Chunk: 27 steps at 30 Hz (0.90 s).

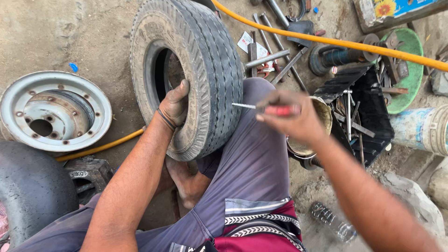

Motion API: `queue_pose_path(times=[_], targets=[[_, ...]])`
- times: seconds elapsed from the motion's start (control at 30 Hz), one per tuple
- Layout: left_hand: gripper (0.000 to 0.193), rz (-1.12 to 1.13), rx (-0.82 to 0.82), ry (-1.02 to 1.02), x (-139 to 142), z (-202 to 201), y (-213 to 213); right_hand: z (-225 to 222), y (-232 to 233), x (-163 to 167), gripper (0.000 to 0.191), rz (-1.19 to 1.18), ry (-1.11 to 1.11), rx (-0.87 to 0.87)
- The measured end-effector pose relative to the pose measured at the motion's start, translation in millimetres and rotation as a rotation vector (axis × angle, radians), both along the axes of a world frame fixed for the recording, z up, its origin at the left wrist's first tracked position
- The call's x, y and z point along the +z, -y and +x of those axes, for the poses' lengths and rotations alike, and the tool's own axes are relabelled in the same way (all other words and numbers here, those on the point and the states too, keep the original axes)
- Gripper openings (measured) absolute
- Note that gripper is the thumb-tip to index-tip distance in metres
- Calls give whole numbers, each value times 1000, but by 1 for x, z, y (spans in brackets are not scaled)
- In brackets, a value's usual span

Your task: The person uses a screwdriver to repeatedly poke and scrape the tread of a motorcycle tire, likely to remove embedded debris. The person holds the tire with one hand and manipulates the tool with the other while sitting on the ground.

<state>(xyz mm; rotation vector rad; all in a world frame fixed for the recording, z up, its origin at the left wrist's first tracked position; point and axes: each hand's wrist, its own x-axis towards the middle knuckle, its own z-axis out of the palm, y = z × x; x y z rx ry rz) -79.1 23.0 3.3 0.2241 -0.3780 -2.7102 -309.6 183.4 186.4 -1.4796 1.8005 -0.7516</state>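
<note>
Tyre [196, 70] stood upright on dirt ground, leaning against the person's knee, tread toward the camera. Left hand [175, 105] gripped its sidewall at the bead, fingers curled together over the rim opening. Right hand [291, 119] hovered just beside the tread, fingers pinching a red-handled tool [266, 109], its thin metal tip pointing at the rubber. Bare steel wheel [53, 109] lay flat to the left. Yellow hose [336, 43] crossed above. Black tray [368, 109] of metal tools and a green basin [410, 70] sat to the right.
</note>
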Motion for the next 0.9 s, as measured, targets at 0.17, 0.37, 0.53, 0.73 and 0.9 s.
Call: queue_pose_path(times=[0.17,0.37,0.53,0.73,0.9], targets=[[91,40,-29,-38,-7,-2,0,-16,82,47,21,282,-155,272],[90,62,-45,3,-17,-3,1,62,99,90,11,136,-801,550],[90,27,-33,-11,-17,0,2,52,87,88,6,114,-634,393],[93,14,-43,-58,-6,3,-1,41,30,60,17,122,-295,32],[96,-26,5,20,-5,1,-5,76,-1,54,15,-122,-552,41]])
